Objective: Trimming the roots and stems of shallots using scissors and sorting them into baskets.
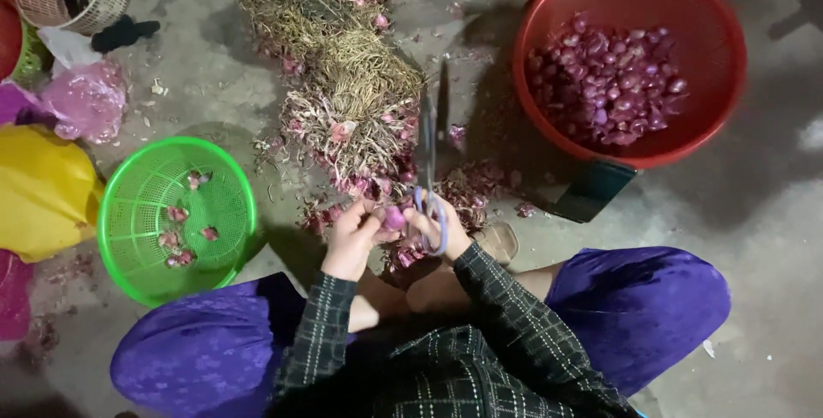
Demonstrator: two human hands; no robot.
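left hand [351, 234]: pinches one purple shallot [393, 218], steadying it for cutting. right hand [441, 225]: grips scissors [429, 156], blades up beside the bulb. untrimmed shallot heap [347, 84] ahead; red basket [720, 84] of trimmed bulbs right; green basket [116, 221] with scraps left.

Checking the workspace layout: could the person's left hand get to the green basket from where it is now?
Probably yes. The green basket sits open on the floor just left of the left hand, with nothing between them, though that hand now holds a shallot.
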